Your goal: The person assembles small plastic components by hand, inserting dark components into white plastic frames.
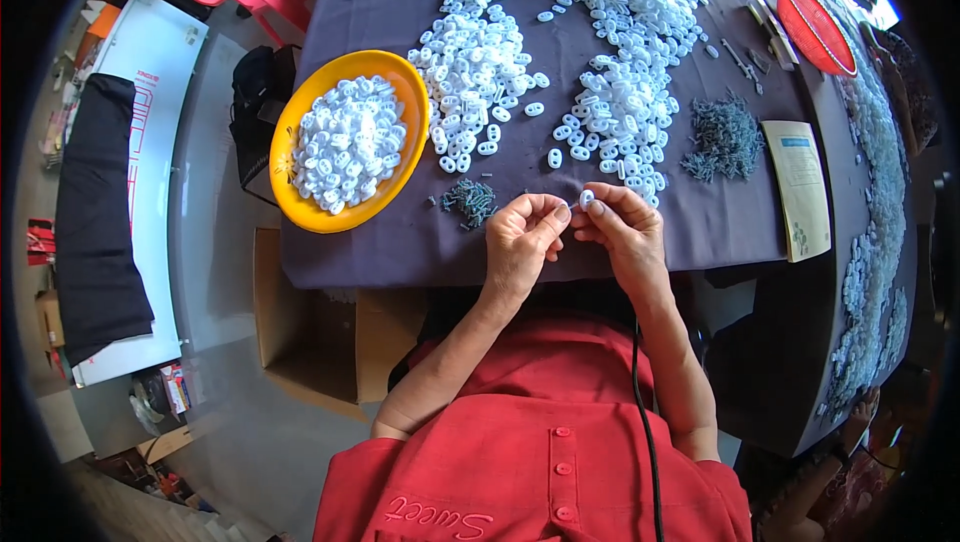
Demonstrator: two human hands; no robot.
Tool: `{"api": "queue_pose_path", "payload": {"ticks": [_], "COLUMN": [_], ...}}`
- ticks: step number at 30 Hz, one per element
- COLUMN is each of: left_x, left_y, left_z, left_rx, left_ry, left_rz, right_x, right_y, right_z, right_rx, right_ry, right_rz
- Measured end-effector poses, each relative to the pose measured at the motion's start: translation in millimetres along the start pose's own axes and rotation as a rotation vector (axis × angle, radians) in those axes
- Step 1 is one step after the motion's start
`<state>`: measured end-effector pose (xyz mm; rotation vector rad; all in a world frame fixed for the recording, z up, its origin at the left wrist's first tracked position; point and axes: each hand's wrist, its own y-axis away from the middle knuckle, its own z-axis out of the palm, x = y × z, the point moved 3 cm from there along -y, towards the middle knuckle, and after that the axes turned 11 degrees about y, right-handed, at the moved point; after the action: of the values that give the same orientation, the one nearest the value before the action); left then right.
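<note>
Over the near edge of the table, my left hand (524, 238) and my right hand (628, 232) meet fingertip to fingertip. Thumb and forefinger of the right hand pinch a small white oval plastic piece (587, 198) with holes in it. The left hand's thumb and forefinger are pressed together beside that piece; whatever they hold is too small to make out. Just left of the left hand lies a little heap of short grey pins (469, 202). Beyond both hands, a large pile of similar white oval pieces (625, 92) spreads across the dark cloth.
A yellow oval bowl (416, 102) full of white pieces stands on the left. To the right lie a larger grey pin heap (724, 138), a printed booklet (798, 192) and a red basket (818, 27). A cardboard box (300, 332) sits below the table; another person's arm (815, 487) shows lower right.
</note>
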<state>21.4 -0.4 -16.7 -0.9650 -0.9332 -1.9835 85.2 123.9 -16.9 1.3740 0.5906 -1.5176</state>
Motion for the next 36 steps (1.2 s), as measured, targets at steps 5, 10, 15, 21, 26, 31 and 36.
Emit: {"api": "queue_pose_path", "payload": {"ticks": [5, 10, 15, 21, 26, 31, 36], "left_x": [0, 0, -1, -2, -1, 7, 9], "left_y": [1, 2, 3, 2, 1, -2, -2], "left_z": [1, 1, 0, -2, -4, -1, 3], "left_rx": [0.017, 0.013, 0.008, 0.010, 0.049, 0.018, 0.011], "left_ry": [-0.031, -0.067, -0.090, -0.094, -0.049, -0.114, -0.237], "left_rz": [-0.002, 0.021, 0.026, 0.051, -0.006, 0.026, 0.034], "right_x": [0, -1, 0, 0, -6, -10, -5], "right_y": [2, 2, 3, 3, 2, 0, 0], "right_z": [1, 0, 3, 5, 4, 2, 5], "right_rx": [0.011, 0.008, 0.021, 0.023, 0.047, 0.020, 0.005], "right_ry": [0.071, 0.102, 0.182, 0.232, 0.285, 0.291, 0.311], "right_rz": [-0.031, -0.043, -0.091, -0.113, -0.115, -0.124, -0.124]}}
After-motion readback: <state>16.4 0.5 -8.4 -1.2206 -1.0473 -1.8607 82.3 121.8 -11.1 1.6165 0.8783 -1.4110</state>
